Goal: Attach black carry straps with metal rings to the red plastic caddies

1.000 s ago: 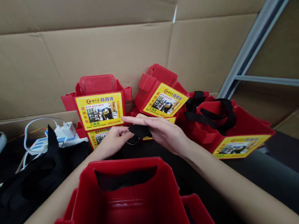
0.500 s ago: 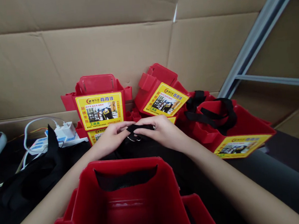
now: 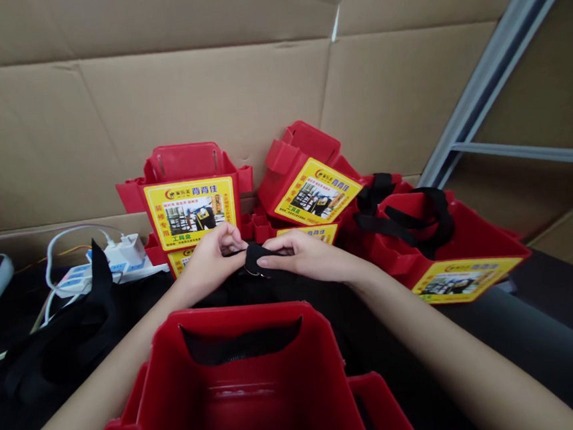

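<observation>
Both hands meet over a black strap point(image 3: 254, 256) beyond the near red tool box. A thin metal ring point(image 3: 254, 273) shows at the strap's lower edge. My right hand point(image 3: 305, 257) pinches the strap between thumb and fingers. On the other side, my left hand point(image 3: 215, 258) has curled fingers, its thumb tip against the strap's edge. Below them the red tool box point(image 3: 240, 316) stands open toward me, between my forearms. A black webbing band point(image 3: 242, 346) runs through the slots in its far wall.
Stacked red tool boxes with yellow labels point(image 3: 191, 213) stand behind my hands. Another tilted box point(image 3: 309, 186) leans beside them; one with black straps point(image 3: 463, 233) lies right. White plugs and a power strip point(image 3: 125, 262) sit left near black cloth point(image 3: 71, 341). Cardboard point(image 3: 206, 101) lines the back.
My left hand has drawn slightly up and left, its fingers lifting and curling. The strap end now shows more, folded over in my right hand. The near box has stayed put.
</observation>
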Demonstrator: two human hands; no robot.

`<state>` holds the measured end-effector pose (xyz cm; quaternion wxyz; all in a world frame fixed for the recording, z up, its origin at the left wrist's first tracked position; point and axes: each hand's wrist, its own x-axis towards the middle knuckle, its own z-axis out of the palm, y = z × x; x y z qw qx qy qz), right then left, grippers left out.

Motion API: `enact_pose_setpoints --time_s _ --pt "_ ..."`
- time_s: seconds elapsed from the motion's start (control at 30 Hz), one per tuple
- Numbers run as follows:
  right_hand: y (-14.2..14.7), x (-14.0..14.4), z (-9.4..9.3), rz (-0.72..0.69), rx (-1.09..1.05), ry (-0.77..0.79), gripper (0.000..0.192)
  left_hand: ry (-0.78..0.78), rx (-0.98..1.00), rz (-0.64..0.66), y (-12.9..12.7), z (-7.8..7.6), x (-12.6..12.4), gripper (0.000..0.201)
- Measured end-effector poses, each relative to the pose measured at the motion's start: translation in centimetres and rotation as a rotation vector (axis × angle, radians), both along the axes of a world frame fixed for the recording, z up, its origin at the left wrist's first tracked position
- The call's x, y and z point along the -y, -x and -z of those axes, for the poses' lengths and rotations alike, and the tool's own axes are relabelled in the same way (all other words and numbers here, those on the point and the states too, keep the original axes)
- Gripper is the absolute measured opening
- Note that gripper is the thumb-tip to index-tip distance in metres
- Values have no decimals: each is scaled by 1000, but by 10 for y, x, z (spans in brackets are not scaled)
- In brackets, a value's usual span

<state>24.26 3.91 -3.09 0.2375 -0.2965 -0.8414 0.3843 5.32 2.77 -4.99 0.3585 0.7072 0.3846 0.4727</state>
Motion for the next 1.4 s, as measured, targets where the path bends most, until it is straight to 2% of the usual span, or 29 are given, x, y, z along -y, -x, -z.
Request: enact_pose_setpoints --time_s 0.13,0.23,0.43,0.57,0.67,0.83,0.97,1.17,1.27,1.4 --pt "7 -2 6 101 -128 27 26 -41 -87 -124 2 0 -2 12" --pt "9 -2 6 126 -145 36 24 -28 -159 -140 3 -3 2 8" --pt "8 -2 6 178 -162 97 23 63 -169 -104 4 -10 7 4" --pt "10 0 7 162 -138 124 25 174 -141 -38 6 -14 7 10" --pt "13 0 9 199 -142 135 25 266 -117 2 7 -16 8 13" --pt "17 0 16 242 -162 139 21 405 -53 47 5 -17 9 16" --pt "19 -2 21 299 -243 122 29 462 -4 99 4 -15 11 16" --pt "20 -2 19 294 -381 122 24 382 71 141 4 -11 8 19" --pt "20 -1 17 255 -414 123 24 322 85 113 4 -10 7 24" --pt "19 0 16 216 -463 99 17 209 43 52 2 -11 9 21"
